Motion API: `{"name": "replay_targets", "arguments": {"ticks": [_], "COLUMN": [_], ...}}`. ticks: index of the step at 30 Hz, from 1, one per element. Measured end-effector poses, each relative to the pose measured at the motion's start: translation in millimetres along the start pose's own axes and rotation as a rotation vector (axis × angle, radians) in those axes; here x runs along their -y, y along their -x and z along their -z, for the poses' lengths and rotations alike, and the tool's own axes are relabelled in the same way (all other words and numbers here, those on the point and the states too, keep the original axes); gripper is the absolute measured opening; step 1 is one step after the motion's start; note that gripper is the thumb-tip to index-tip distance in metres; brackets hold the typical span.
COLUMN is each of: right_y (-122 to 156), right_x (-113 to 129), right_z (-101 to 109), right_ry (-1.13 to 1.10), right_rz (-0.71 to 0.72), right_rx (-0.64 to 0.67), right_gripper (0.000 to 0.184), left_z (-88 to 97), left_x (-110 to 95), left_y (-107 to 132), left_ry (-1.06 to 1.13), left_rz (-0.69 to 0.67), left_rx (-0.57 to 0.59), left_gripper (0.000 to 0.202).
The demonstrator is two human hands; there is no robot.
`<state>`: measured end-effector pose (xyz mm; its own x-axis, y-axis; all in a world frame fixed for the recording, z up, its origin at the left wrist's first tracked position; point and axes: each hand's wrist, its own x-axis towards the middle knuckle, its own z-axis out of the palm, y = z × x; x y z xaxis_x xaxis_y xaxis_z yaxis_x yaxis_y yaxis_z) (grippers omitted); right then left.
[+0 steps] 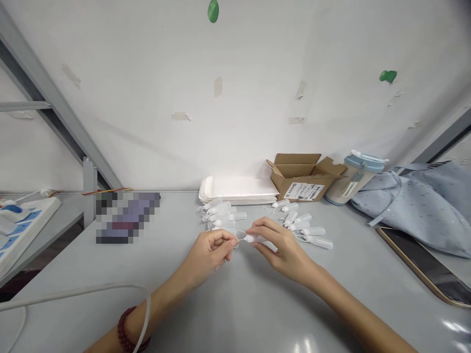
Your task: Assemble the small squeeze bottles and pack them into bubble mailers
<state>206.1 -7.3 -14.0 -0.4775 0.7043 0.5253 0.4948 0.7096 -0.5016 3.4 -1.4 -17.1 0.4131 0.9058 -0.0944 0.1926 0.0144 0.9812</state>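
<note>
My right hand grips a small translucent squeeze bottle by its body, its narrow tip pointing left. Opposite it, my left hand is pinched at the end of a thin white strap that loops from the bottle's tip. Whatever else lies between the left fingertips is too small to make out. Behind my left hand lies a pile of similar bottles. More of these bottles are spread beyond my right hand, some with thin loops at their tips.
Against the wall are a stack of white padded envelopes, an open cardboard box and a blue-lidded tumbler. A light blue cloth bag and a phone lie right. A white cable crosses the left foreground, near a power strip.
</note>
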Motion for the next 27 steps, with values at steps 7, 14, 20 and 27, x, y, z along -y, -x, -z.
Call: {"name": "replay_targets", "arguments": {"ticks": [7, 14, 20, 27], "right_y": [0.9, 0.5, 0.1, 2.5], "right_x": [0.4, -0.1, 0.6, 1.1], "right_z": [-1.0, -0.9, -0.2, -0.5], "right_ry": [-0.004, -0.002, -0.009, -0.01], "right_rz": [-0.006, 0.008, 0.008, 0.003], "right_rx": [0.028, 0.014, 0.012, 0.03], "right_gripper": [0.026, 0.029, 0.03, 0.031], "left_z": [0.1, -0.5, -0.2, 0.0], "left_x": [-1.4, -2.6, -3.9, -3.3], "left_y": [-0.5, 0.1, 0.8, 0.1], "left_ry": [-0.018, -0.034, -0.031, -0.035], "left_rz": [0.004, 0.012, 0.005, 0.002], "left_rx": [-0.001, -0.022, -0.015, -0.009], "left_gripper": [0.022, 0.022, 0.021, 0.02]}}
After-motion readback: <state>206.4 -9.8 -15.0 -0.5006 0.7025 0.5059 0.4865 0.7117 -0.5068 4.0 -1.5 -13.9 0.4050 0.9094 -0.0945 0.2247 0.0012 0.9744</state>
